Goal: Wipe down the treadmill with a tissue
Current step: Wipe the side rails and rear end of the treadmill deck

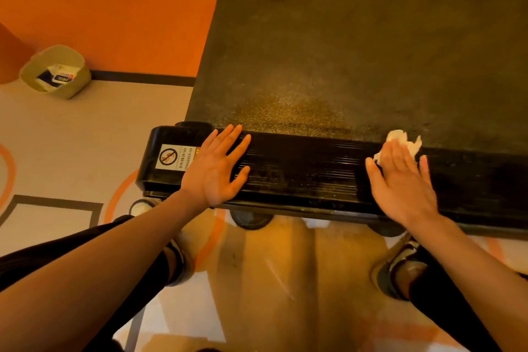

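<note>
Orange wall [114,8] and pale floor [71,137] with orange rings formed backdrop. Large black treadmill [328,94]: woven, grainy matte running belt [357,37], pale dust speckling its near end. Ribbed glossy black plastic end cover [303,168] showed grit between hands; wiping judged early, cover's middle and belt left. Beige tapered bin [77,86] stood well apart by wall. Left hand [217,168] lay flat on cover, fingers straight, spread, holding nothing. Right hand [403,183] pressed crumpled white tissue [400,138] onto cover's far edge, fingers straight, uncurled. White warning sticker [171,156] sat just beside left hand.
</note>
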`<action>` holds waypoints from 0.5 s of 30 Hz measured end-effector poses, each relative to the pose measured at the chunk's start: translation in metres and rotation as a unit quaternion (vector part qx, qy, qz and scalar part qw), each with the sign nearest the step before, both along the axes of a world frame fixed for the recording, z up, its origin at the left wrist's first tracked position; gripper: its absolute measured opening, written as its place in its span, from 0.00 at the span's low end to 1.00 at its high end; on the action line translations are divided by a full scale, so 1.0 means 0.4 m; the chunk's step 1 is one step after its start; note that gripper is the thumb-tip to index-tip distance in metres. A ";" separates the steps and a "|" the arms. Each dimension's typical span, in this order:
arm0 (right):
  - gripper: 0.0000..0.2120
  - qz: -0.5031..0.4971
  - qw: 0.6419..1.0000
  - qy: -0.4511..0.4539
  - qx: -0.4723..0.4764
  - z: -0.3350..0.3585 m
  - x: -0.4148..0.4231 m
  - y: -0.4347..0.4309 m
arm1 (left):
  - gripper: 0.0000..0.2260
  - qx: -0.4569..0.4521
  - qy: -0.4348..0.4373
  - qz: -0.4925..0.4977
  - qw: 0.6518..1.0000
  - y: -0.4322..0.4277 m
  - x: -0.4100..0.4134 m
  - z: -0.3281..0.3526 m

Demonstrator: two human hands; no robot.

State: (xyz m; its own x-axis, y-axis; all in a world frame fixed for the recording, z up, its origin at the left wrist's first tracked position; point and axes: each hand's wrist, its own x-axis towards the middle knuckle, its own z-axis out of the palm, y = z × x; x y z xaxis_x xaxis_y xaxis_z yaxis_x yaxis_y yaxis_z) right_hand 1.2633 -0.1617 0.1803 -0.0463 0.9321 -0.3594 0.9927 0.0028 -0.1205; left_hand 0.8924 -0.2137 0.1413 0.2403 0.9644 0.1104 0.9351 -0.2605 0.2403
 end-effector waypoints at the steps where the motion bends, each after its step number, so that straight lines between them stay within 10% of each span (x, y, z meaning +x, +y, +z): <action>1: 0.45 -0.006 1.000 0.020 0.012 -0.004 -0.036 0.000 | 0.30 -0.002 0.002 0.000 1.000 0.000 0.001 0.002; 9: 0.37 0.175 0.980 0.095 0.026 -0.031 -0.486 -0.064 | 0.30 -0.013 0.005 0.001 1.000 -0.001 0.003 0.008; 15: 0.40 0.157 0.982 0.086 0.056 -0.021 -0.182 -0.108 | 0.30 -0.010 -0.003 -0.004 1.000 -0.001 0.000 0.006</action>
State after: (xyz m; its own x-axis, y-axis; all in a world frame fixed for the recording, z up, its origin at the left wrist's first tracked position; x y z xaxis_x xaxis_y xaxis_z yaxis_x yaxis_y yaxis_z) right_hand 1.1904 -0.2049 0.1718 -0.3883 0.8954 -0.2178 0.9060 0.3279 -0.2675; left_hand 0.8924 -0.2140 0.1439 0.2471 0.9646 0.0918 0.9318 -0.2626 0.2507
